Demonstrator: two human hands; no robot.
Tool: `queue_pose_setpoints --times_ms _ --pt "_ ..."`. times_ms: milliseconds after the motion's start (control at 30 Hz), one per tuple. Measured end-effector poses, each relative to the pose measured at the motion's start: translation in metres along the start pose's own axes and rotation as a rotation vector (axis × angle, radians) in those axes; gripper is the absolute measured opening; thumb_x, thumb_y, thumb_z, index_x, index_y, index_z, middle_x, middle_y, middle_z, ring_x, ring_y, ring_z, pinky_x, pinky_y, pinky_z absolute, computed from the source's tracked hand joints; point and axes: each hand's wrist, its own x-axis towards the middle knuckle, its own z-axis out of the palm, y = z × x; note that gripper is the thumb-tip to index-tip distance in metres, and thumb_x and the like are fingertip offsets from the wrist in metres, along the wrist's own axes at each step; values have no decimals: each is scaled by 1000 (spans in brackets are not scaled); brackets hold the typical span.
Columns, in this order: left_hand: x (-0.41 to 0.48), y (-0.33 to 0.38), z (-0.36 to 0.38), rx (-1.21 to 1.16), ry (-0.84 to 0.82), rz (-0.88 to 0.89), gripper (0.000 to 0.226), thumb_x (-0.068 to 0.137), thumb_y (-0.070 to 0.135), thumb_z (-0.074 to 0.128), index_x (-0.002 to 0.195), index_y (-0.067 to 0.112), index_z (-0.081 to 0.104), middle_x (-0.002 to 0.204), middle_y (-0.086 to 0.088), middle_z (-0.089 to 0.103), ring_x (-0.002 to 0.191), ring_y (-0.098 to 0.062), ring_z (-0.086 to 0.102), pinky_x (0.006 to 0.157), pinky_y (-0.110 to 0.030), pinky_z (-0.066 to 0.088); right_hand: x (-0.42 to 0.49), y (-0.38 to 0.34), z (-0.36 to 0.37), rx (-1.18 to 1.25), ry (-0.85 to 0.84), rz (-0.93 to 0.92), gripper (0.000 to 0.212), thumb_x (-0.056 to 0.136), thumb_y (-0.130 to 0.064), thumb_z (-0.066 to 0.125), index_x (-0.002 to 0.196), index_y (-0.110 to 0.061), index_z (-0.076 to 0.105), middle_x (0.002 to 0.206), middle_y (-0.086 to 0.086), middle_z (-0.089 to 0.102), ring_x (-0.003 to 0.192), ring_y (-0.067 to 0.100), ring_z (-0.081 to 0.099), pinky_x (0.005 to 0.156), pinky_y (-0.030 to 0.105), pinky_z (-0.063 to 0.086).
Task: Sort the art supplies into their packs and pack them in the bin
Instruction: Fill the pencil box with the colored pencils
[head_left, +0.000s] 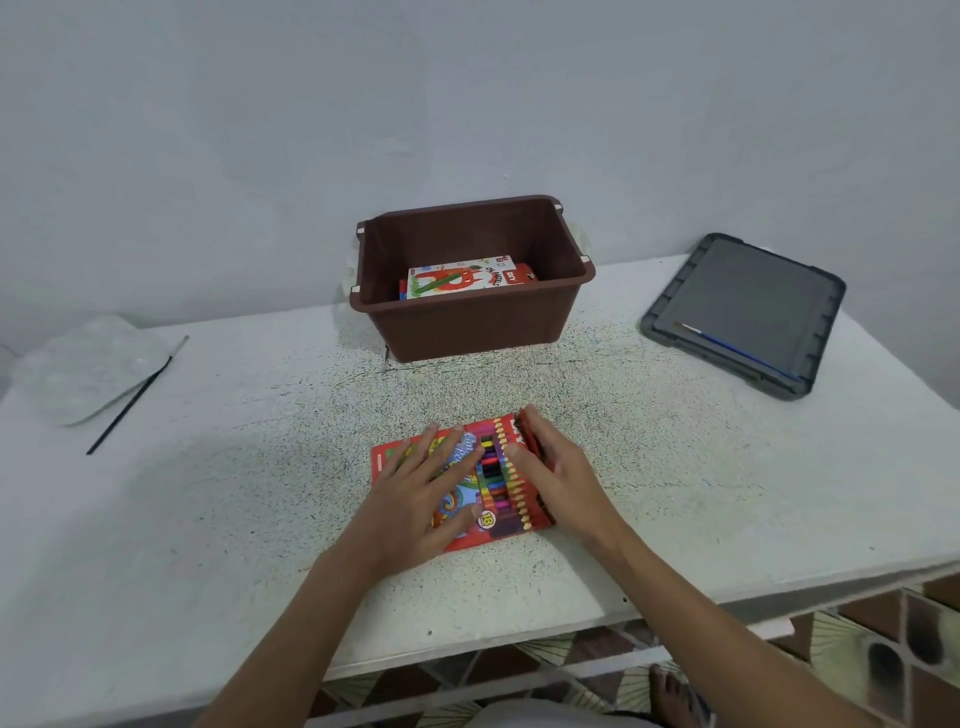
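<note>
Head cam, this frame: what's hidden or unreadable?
- Head view, under the pastel box in the bin: only red and blue edges show; the box hides the rest.
- Right end of the pencil pack: the right hand covers it; flap state and grip unclear.
- Pack print: the left hand lies flat over much of it.
- Wells of the palette: blurred, too pale.

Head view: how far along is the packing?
Done: a pastel pack lies in the brown bin. In hand: left hand presses flat on the red pencil pack on the table, right hand at its right edge. Left: that pack, the brush beside the palette and the blue brush on the grey lid are outside the bin.
</note>
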Motion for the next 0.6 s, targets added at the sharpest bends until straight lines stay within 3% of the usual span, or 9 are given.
queue_pose_setpoints --times_ms 100,200,267,333,400,433,467,533,600 --pt "0 -1 1 -7 15 18 64 98 64 25 154 34 20 163 6 10 151 -18 -1 121 -40 0 -3 -9 12 8 -27 13 83 88 -51 63 155 -25 22 158 -7 28 132 2 45 106 28 45" --pt "0 -2 2 17 14 33 62 98 61 30 152 30 28 163 6 13 151 -19 0 121 -41 4 -6 -9 28 -157 -19 -4 82 93 -56 53 156 -27 11 163 -8 4 148 6 7 123 38 15" --pt "0 -2 3 26 17 33 61 98 60 32 151 29 32 163 6 12 151 -18 -1 121 -41 3 -6 -11 32 -234 -32 -18 84 93 -61 47 157 -27 5 164 -7 -1 149 6 0 123 40 10" --pt "0 -3 3 37 16 34 62 98 60 31 153 30 28 163 5 12 151 -19 0 121 -40 1 -6 -15 24 -185 -65 14 84 92 -63 47 156 -30 4 162 -11 9 147 9 19 120 38 24" --pt "0 -4 4 41 8 28 64 98 61 29 154 32 20 163 5 10 151 -19 -1 121 -38 -3 -5 -21 14 -73 -70 73 80 92 -62 45 156 -34 6 151 -17 26 120 -4 49 102 25 44" --pt "0 -4 4 43 1 24 64 98 61 29 155 33 18 163 5 9 151 -19 -2 120 -38 -4 -6 -22 13 -55 -67 82 79 92 -63 42 156 -34 6 149 -18 28 113 -7 51 98 22 45" --pt "0 -4 4 42 0 24 64 98 61 29 155 33 19 163 5 8 151 -18 -3 121 -39 -2 -8 -22 16 -106 -62 67 78 92 -65 39 156 -34 5 152 -18 23 122 -3 48 104 26 43" --pt "0 -3 4 33 10 33 63 98 60 29 154 30 25 163 5 9 151 -18 -2 121 -42 3 -9 -15 29 -338 -64 -3 78 94 -67 31 156 -31 1 162 -11 1 149 10 12 121 35 17" --pt "-1 -2 2 9 21 44 62 97 58 31 151 28 32 163 5 12 151 -19 -1 121 -42 5 -9 -10 39 -491 -46 -46 79 94 -66 25 156 -26 -2 163 -5 -10 148 8 -11 122 33 1"
